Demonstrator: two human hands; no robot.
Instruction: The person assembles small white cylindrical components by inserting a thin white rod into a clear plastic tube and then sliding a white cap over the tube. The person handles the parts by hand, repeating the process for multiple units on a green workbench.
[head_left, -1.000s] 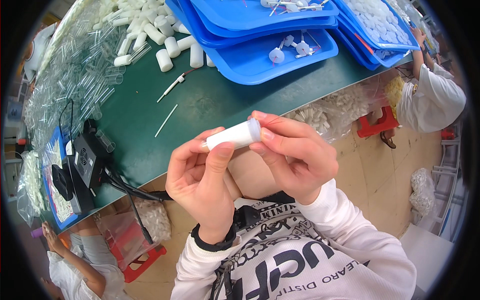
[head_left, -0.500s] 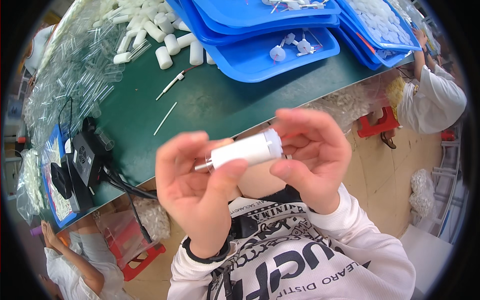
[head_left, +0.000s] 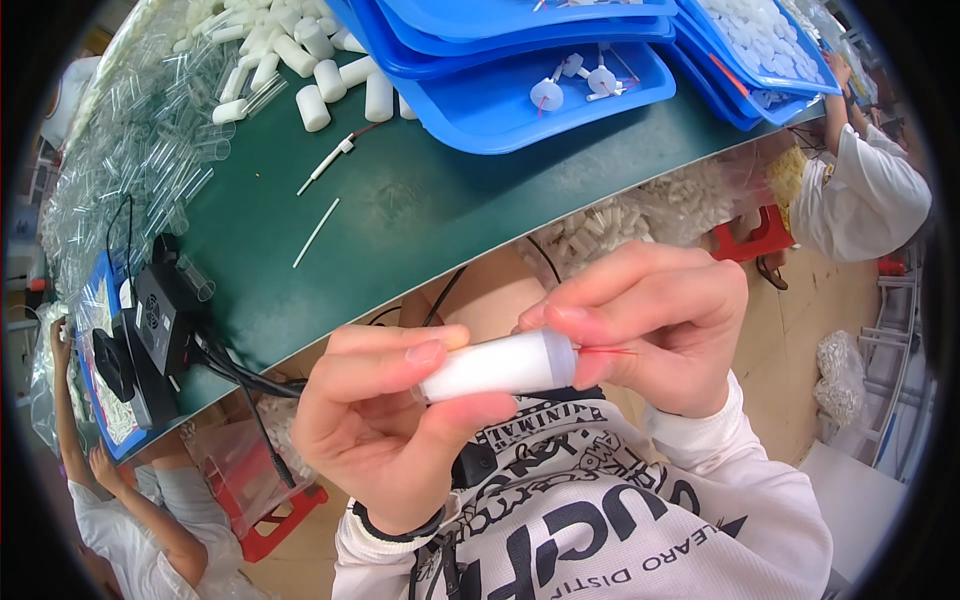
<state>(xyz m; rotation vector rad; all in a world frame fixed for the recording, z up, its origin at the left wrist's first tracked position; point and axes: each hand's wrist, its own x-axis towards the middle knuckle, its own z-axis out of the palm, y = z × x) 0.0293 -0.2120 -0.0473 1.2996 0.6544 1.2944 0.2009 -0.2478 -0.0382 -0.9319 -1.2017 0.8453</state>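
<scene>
While left fingers (head_left: 425,354) grip a white cylinder (head_left: 490,368), right fingers (head_left: 572,318) seemingly pinch its cap (head_left: 562,360).

Head fisheye, worn left on my head: looks steeply down, my fingers (head_left: 395,368) close below, green tabletop (head_left: 440,210) beyond, edges bowed.

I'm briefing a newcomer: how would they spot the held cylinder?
Find the green table; past its near edge are the left hand and right hand. Between them is the white cylinder. Unlike the loose white cylinders, it has red wires at one end.
</scene>
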